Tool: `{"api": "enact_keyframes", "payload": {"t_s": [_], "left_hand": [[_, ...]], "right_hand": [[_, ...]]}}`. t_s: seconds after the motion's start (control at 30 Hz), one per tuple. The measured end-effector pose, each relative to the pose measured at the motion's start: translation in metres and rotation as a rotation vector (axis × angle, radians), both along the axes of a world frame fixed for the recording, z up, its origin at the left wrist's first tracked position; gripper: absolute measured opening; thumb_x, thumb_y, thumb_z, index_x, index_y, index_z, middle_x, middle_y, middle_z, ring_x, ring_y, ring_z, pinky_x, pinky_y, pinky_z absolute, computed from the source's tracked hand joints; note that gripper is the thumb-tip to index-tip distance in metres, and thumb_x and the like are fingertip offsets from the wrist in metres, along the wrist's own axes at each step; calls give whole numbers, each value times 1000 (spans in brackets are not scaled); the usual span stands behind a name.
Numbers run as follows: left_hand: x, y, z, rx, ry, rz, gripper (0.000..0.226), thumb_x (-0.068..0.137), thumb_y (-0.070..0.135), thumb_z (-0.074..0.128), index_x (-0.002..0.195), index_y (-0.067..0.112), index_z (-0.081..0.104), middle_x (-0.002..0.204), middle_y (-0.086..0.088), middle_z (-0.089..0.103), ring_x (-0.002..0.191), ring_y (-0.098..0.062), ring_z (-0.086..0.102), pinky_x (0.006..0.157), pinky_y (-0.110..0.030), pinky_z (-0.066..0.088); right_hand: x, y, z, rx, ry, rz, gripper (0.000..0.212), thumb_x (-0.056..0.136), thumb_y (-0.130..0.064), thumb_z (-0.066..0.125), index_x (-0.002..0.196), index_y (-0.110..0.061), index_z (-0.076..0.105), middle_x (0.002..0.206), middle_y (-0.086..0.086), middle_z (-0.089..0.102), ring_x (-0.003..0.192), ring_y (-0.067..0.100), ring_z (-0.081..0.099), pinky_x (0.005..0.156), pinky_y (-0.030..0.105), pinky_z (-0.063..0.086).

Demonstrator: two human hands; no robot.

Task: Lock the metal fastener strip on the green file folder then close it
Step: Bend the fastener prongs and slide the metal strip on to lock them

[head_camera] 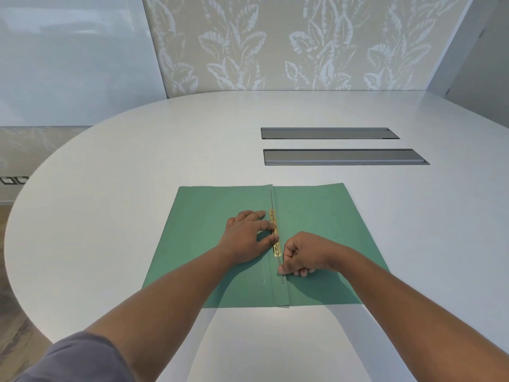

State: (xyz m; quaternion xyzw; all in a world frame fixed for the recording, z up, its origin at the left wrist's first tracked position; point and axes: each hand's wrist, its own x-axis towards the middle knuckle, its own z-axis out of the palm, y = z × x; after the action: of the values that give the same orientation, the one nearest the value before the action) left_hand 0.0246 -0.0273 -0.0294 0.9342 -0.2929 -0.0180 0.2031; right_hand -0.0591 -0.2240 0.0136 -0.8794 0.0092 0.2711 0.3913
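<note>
Both hands [249, 235] [304, 253] press fastener strip [276, 238] (folder [325, 216] open, mid-table [137, 161]).

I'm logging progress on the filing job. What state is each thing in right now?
green file folder: open, lying flat on the white table.
metal fastener strip: lying along the spine; whether locked, cannot tell.
thin prong: lying down along the spine.
left hand: fingertips pressing on the strip.
right hand: curled, pinching the near prong.
two table hatches: lids shut.
</note>
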Motion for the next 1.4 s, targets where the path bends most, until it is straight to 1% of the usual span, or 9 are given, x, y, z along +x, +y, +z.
{"api": "enact_keyframes", "payload": {"t_s": [0.23, 0.4, 0.57, 0.67, 0.77, 0.87, 0.97, 1.23, 1.4], "left_hand": [[7, 1, 5, 13, 12, -27, 48, 86, 74, 50, 124, 49, 63, 153, 12, 45, 143, -20, 27, 107, -48, 23], [9, -1, 5, -6, -2, -30, 47, 89, 75, 43, 119, 47, 66, 150, 12, 47, 140, -20, 29, 104, -46, 23], [13, -5, 5, -26, -36, -34, 38, 92, 68, 48, 113, 45, 69, 142, 12, 51, 135, -20, 35, 99, -44, 25], [13, -4, 4, -26, -35, -40, 38, 91, 69, 48, 112, 46, 69, 145, 12, 49, 136, -20, 34, 100, -45, 26], [13, -4, 3, -47, -28, -40, 35, 91, 69, 49, 109, 46, 69, 148, 13, 48, 136, -21, 33, 100, -45, 25], [14, -3, 3, -54, -15, -43, 34, 91, 67, 50, 109, 47, 69, 149, 12, 48, 136, -22, 32, 100, -45, 24], [15, -4, 3, -51, -29, -46, 36, 90, 68, 49, 111, 45, 68, 148, 13, 49, 135, -22, 33, 99, -45, 24], [14, -4, 1, -38, -58, -29, 50, 85, 77, 38, 110, 46, 68, 147, 18, 51, 133, -17, 34, 91, -39, 17], [15, -4, 0, -52, -49, -42, 43, 87, 73, 44, 108, 45, 68, 146, 20, 52, 131, -17, 34, 88, -36, 14]], "right_hand": [[5, -4, 4, 99, 31, -38, 25, 79, -35, 86, 76, -18, 67, 66, -2, 73, 54, 9, 66, 49, 18, 48], [14, -10, 0, 223, 23, -233, 21, 83, -26, 84, 80, -15, 66, 66, 5, 72, 50, 13, 65, 40, 18, 42], [28, -3, -9, 267, -182, -436, 14, 88, -16, 76, 85, -12, 63, 66, 6, 68, 47, 14, 62, 38, 20, 40], [39, 5, -14, 271, -351, -513, 14, 89, -20, 75, 98, -17, 65, 61, 0, 64, 49, 12, 60, 41, 23, 45], [52, 10, -18, 282, -446, -520, 19, 88, -23, 77, 105, -25, 70, 66, -3, 65, 55, 11, 62, 53, 30, 54], [63, 14, -20, 267, -492, -522, 9, 85, -27, 80, 91, -31, 74, 73, -5, 69, 63, 10, 63, 65, 34, 56], [73, 13, -21, 223, -518, -511, 8, 86, -24, 79, 79, -28, 76, 72, -9, 72, 61, 2, 62, 65, 29, 53], [92, 3, -18, 105, -474, -473, 13, 87, -13, 76, 76, -19, 74, 64, -3, 68, 54, 11, 55, 63, 32, 51], [101, 3, -19, 41, -478, -431, 11, 86, -12, 76, 77, -18, 75, 75, 4, 73, 61, 13, 59, 66, 33, 52]]}}
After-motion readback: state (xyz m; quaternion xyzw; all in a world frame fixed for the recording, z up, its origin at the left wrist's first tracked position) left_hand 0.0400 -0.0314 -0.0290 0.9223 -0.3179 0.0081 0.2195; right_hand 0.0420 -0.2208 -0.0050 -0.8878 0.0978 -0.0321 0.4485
